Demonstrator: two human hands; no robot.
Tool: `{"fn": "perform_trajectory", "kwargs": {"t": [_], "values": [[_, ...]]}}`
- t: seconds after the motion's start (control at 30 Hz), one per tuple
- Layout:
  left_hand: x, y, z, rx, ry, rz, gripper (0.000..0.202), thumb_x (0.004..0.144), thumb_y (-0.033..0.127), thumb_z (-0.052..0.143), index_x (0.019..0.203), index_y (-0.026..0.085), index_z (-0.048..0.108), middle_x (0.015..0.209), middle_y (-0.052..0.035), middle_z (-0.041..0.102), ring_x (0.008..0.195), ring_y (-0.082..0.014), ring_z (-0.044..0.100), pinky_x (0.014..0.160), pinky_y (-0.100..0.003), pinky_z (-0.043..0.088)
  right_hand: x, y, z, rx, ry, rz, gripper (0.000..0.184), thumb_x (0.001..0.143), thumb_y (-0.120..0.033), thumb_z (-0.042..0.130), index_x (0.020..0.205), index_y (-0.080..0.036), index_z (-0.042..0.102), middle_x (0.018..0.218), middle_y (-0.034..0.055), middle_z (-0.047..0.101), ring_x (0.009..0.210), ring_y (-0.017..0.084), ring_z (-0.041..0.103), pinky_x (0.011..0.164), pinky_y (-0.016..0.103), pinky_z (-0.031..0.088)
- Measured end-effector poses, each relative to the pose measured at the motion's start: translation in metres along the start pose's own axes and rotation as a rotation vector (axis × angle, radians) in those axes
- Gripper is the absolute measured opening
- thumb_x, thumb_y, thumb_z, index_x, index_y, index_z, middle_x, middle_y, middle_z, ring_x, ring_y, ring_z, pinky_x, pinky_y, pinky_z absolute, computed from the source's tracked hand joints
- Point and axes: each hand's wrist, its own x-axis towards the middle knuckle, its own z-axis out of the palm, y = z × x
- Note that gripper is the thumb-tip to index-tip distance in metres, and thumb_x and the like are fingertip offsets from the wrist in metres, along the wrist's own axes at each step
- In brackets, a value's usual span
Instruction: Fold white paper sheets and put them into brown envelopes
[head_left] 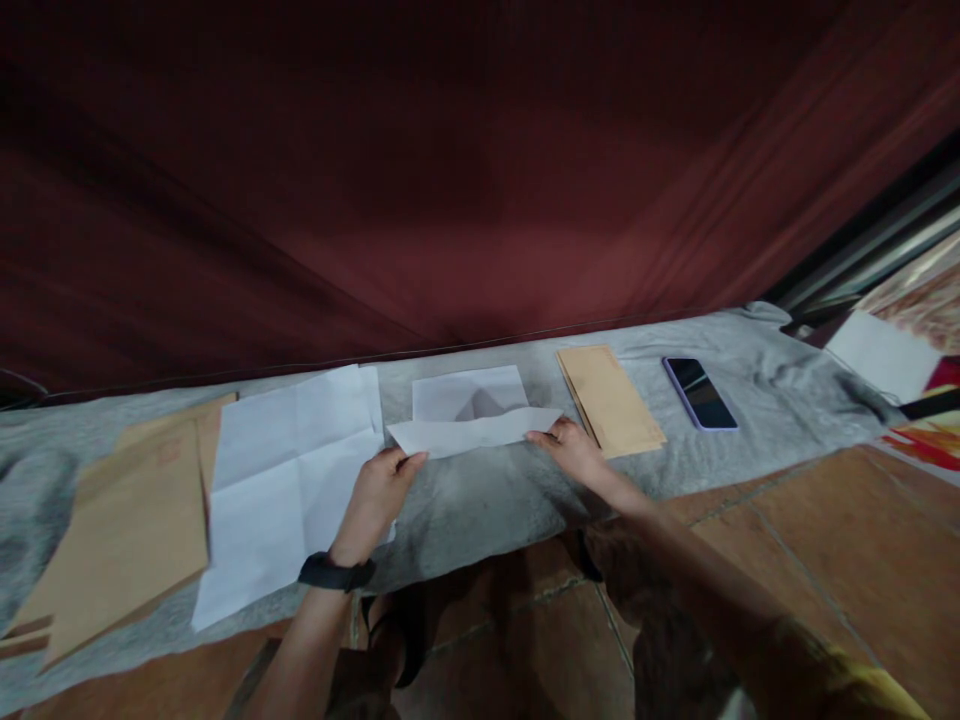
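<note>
A folded sheet of white paper (472, 434) is stretched between my two hands, seen as a narrow, slightly wavy strip. My left hand (381, 492) pinches its left end, and my right hand (571, 450) grips the right end between thumb and fingers. Just behind it, another piece of white paper (457, 392) lies flat on the grey cloth. To the left of my left hand are large white sheets (292, 480) with crossing fold creases. Beside my right hand rests a small stack of brown envelopes (611, 400).
Larger brown envelopes (142, 500) lie at the far left. A phone in a purple case (701, 394) is on the grey cloth (480, 520) at the right. A dark red curtain (480, 200) hangs behind; tiled floor (825, 550) shows in front.
</note>
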Motion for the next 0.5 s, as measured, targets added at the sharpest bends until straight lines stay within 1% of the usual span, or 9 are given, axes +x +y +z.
{"fn": "perform_trajectory", "kwargs": {"t": [0.07,0.1,0.2,0.27,0.4,0.43,0.5], "values": [[0.002,0.004,0.0,-0.021,0.012,-0.013,0.036,0.081,0.047,0.054,0.089,0.02,0.077,0.088,-0.0041,0.079,0.081,-0.0218,0.067,0.075,-0.029,0.049,0.003,-0.002,0.002,0.017,0.02,0.01,0.021,0.093,-0.032,0.061,0.093,-0.021,0.078,0.103,0.0091,0.078,0.098,0.027,0.071,0.085,0.036,0.052],[0.003,0.005,0.0,-0.02,0.019,-0.018,0.036,0.081,0.047,0.054,0.087,0.02,0.076,0.083,-0.0031,0.078,0.077,-0.0207,0.066,0.072,-0.028,0.047,0.004,-0.003,0.003,0.016,0.021,0.031,0.021,0.093,-0.031,0.06,0.091,-0.02,0.078,0.101,0.0096,0.078,0.094,0.027,0.071,0.082,0.036,0.052],[0.005,0.008,0.001,0.009,0.059,-0.026,0.034,0.081,0.048,0.053,0.075,0.02,0.072,0.067,-0.0006,0.07,0.066,-0.0179,0.059,0.064,-0.027,0.042,0.009,-0.005,0.006,-0.025,0.024,0.107,0.023,0.093,-0.031,0.06,0.082,-0.018,0.075,0.089,0.0095,0.077,0.08,0.023,0.069,0.071,0.031,0.048],[0.006,0.009,0.003,0.016,0.082,-0.024,0.033,0.081,0.047,0.053,0.07,0.02,0.069,0.063,0.0001,0.066,0.064,-0.0169,0.056,0.062,-0.027,0.039,0.011,-0.006,0.007,-0.053,0.042,0.134,0.023,0.093,-0.032,0.06,0.079,-0.018,0.073,0.081,0.0081,0.074,0.074,0.021,0.066,0.066,0.029,0.044],[0.007,0.009,0.004,0.006,0.099,-0.014,0.031,0.081,0.046,0.052,0.069,0.021,0.067,0.065,-0.0006,0.067,0.066,-0.0171,0.057,0.063,-0.027,0.039,0.013,-0.007,0.007,-0.067,0.058,0.145,0.026,0.091,-0.035,0.063,0.072,-0.019,0.07,0.072,0.0059,0.069,0.066,0.018,0.06,0.061,0.028,0.038],[0.006,0.008,0.003,-0.017,0.093,-0.016,0.031,0.08,0.046,0.054,0.071,0.021,0.068,0.068,-0.001,0.069,0.068,-0.0176,0.058,0.065,-0.027,0.041,0.013,-0.006,0.007,-0.055,0.059,0.144,0.027,0.09,-0.037,0.063,0.071,-0.019,0.07,0.071,0.0054,0.068,0.065,0.018,0.059,0.061,0.029,0.038],[0.005,0.007,0.002,-0.134,0.045,-0.037,0.03,0.075,0.048,0.061,0.077,0.02,0.071,0.076,-0.0022,0.073,0.074,-0.0194,0.062,0.068,-0.028,0.045,0.012,-0.004,0.007,0.004,0.06,0.145,0.027,0.089,-0.04,0.062,0.074,-0.019,0.071,0.07,0.0042,0.067,0.065,0.018,0.058,0.061,0.029,0.039]]}}
